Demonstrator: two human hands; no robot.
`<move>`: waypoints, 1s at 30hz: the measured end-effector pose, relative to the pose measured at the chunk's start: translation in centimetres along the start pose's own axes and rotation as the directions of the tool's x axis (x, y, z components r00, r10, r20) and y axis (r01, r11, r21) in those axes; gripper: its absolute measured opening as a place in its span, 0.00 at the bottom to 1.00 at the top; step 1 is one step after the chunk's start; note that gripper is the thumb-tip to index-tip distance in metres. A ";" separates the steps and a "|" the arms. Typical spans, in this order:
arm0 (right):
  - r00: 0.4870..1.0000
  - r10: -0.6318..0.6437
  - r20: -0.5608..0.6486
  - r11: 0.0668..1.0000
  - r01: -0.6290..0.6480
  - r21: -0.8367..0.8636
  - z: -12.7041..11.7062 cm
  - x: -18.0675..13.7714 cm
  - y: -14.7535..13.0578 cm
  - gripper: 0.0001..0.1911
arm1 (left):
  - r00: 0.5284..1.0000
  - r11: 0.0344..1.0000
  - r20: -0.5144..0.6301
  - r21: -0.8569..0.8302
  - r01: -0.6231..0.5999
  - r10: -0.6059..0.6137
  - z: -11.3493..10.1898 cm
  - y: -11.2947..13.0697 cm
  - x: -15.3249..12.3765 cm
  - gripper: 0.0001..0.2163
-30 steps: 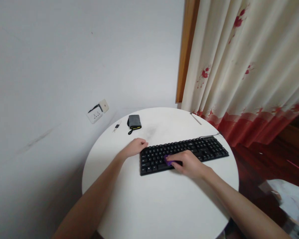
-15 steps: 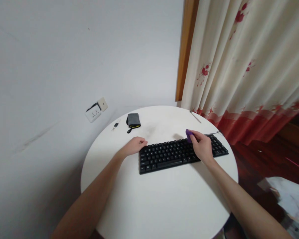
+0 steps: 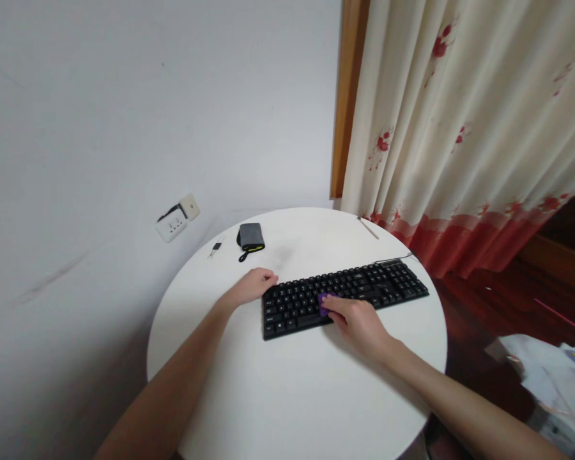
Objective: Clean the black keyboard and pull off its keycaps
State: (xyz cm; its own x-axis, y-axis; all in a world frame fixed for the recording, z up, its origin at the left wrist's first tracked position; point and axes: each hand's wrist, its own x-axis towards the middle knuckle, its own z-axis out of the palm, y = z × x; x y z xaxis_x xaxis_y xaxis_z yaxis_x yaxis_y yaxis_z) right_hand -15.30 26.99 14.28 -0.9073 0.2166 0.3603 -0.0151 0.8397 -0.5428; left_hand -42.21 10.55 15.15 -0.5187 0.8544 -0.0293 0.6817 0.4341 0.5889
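Note:
A black computer keyboard lies at a slant on a round white table. Curled fingers of my left hand grip its far left corner; the fingertips are partly hidden. My right hand is closed on a soft purple lump, pressed down on the keys around the lower middle of the keyboard. Much of the lump is covered by the fingers, and I cannot tell its exact kind.
Beyond my left hand lie a folded grey pouch with a black loop and a small black item. A thin stick-like tool rests near the far right edge. The keyboard's cable runs right. Wall and curtain border the table.
My right hand has moved left and nearer to me with the purple lump, from the right part of the keys to the lower middle. My left hand stays at the corner.

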 end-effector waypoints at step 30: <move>1.000 -0.017 -0.008 0.990 0.018 0.140 -0.8 -2.6 1.2 0.18 | 1.000 1.000 0.008 -0.018 0.001 0.000 -0.1 0.5 -0.1 0.19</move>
State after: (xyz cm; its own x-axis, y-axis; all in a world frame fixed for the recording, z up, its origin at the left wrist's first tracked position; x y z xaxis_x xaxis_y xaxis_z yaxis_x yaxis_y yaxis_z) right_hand -12.64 27.82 13.29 -0.9034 0.2064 0.3759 -0.0900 0.7658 -0.6367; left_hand -41.85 10.65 15.58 -0.5148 0.8565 -0.0362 0.6718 0.4293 0.6036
